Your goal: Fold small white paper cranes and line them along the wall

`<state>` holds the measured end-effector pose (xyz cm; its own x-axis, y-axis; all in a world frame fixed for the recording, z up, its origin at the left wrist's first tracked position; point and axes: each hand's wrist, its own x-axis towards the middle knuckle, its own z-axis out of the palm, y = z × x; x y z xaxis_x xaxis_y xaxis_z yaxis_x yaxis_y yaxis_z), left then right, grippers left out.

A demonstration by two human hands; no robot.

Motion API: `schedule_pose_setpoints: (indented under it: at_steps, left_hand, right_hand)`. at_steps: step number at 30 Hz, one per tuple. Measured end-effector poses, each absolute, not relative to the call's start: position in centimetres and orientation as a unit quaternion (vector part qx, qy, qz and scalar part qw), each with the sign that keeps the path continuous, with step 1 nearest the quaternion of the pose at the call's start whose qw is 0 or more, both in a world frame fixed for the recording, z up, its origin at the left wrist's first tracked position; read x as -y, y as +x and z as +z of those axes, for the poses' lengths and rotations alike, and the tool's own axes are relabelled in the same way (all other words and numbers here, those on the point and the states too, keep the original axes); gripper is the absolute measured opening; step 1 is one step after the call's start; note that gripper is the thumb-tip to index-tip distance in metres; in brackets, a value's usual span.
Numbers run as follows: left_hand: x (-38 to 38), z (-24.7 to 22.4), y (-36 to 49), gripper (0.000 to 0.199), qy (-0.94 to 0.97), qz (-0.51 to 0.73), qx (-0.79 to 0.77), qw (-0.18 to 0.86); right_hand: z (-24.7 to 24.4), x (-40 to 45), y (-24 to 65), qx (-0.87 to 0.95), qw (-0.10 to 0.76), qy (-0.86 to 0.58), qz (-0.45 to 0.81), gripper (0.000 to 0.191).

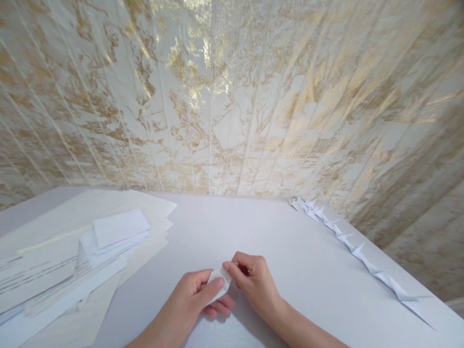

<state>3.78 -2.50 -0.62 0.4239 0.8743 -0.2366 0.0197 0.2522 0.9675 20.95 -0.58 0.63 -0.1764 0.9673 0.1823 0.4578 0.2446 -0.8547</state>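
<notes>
White folded paper (220, 274) is gripped in the left hand (192, 293), the right hand (255, 278) pinching its end.

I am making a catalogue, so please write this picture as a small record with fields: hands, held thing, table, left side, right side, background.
Left hand: grips the folded paper, thumb on top
Right hand: pinches the paper's far end
Held thing: small, white, folded
Table: pale surface
Left side: large sheets under smaller papers, some with dark lines
Right side: row of pointed paper shapes along the edge
Background: white-and-gold patterned fabric
</notes>
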Motion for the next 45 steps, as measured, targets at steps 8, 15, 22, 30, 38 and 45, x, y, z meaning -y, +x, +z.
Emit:
schedule_pose_setpoints:
  at_steps: [8, 15, 22, 30, 38, 45]
  left_hand:
    - [2.4, 0.2, 3.7, 0.051, 0.528, 0.330, -0.403, 0.671]
    - [2.5, 0.9, 3.8, 0.053, 0.514, 0.338, -0.423, 0.665]
    - [2.3, 0.4, 3.9, 0.047, 0.538, 0.332, -0.393, 0.668]
    - [1.7, 0.0, 3.3, 0.049, 0.495, 0.331, -0.427, 0.681]
    - [1.9, 0.7, 3.3, 0.058, 0.470, 0.354, -0.400, 0.703]
    - [2.4, -0.5, 4.2, 0.052, 0.494, 0.275, -0.408, 0.717]
  right_hand:
    - [1.1, -0.3, 21.5, 0.622, 0.419, -0.509, 0.422, 0.053]
    - [0.8, -0.5, 22.0, 0.576, 0.447, -0.449, 0.517, 0.056]
    - [0.3, 0.4, 20.1, 0.528, 0.423, -0.450, 0.583, 0.051]
    - [0.9, -2.0, 22.8, 0.484, 0.493, -0.484, 0.536, 0.049]
    - [1.3, -0.8, 21.6, 0.530, 0.471, -0.480, 0.516, 0.039]
    - [1.0, 0.8, 20.3, 0.615, 0.418, -0.468, 0.477, 0.026]
